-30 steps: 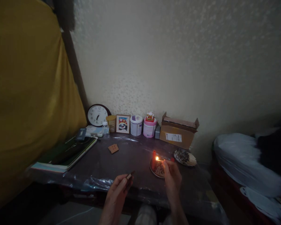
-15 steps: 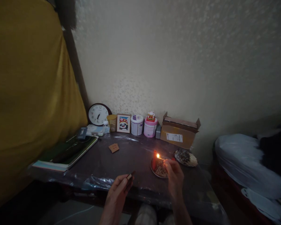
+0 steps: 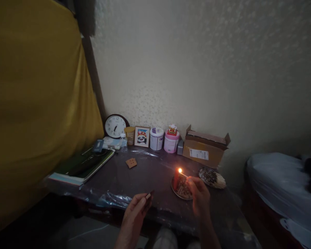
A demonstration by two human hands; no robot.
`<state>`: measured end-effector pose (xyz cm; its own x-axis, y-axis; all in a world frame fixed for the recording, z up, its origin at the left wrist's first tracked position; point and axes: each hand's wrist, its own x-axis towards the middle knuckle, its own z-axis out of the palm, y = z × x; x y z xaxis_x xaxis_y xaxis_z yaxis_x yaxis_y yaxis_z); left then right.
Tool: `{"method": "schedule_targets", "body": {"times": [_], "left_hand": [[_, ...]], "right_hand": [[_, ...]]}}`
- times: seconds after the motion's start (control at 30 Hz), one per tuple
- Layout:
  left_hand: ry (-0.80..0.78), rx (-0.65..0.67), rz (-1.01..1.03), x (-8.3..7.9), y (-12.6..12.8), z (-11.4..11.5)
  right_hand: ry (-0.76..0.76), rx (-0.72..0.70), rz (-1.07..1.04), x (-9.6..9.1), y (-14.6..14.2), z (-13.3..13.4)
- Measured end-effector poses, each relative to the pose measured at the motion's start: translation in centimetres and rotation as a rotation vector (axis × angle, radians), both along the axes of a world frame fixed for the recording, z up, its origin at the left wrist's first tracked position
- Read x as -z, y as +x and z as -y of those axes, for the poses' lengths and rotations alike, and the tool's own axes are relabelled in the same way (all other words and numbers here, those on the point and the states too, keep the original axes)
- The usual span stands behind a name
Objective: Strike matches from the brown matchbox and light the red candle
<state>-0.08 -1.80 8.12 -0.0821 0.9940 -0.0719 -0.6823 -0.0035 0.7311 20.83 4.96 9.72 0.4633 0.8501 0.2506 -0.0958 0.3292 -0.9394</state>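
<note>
Between the fingertips of my right hand (image 3: 200,196) is a thin match (image 3: 183,174), its tip burning with a small bright flame (image 3: 180,170). The flame sits close beside the top of an upright red candle (image 3: 176,179); whether the wick is alight I cannot tell. Under the candle lies a round plate (image 3: 181,197) with brownish bits on it. My left hand (image 3: 136,211), lower and further left near the table's front edge, is closed around a small dark matchbox (image 3: 148,196), partly hidden by the fingers.
A second plate of matches (image 3: 212,177), many dark-tipped, lies right of the candle. Behind stand an open cardboard box (image 3: 203,148), a pink tin (image 3: 171,142), a white tin (image 3: 157,139), a panda picture (image 3: 142,137) and a clock (image 3: 115,126). Brown cards (image 3: 131,163) and books (image 3: 85,167) lie left.
The whole view has shifted, so everything appears slightly further right. Both hands keep their holds, and the match flame stays beside the candle top.
</note>
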Motion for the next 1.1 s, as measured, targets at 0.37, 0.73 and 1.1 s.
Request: {"method": "schedule_targets", "body": {"times": [0.37,0.73,1.1], "left_hand": [[-0.001,0.020,0.017,1.2,-0.2,-0.5],[-0.033,0.008,-0.022,0.4,-0.4,0.1],[-0.079,0.009,-0.036,0.6,-0.6,0.1]], "right_hand": [[-0.083,0.076,0.004,-0.5,0.1,-1.0],[-0.080,0.136,0.097,-1.4,-0.1,-1.8],[-0.118,0.140,0.230,-0.3,-0.1,-2.4]]}}
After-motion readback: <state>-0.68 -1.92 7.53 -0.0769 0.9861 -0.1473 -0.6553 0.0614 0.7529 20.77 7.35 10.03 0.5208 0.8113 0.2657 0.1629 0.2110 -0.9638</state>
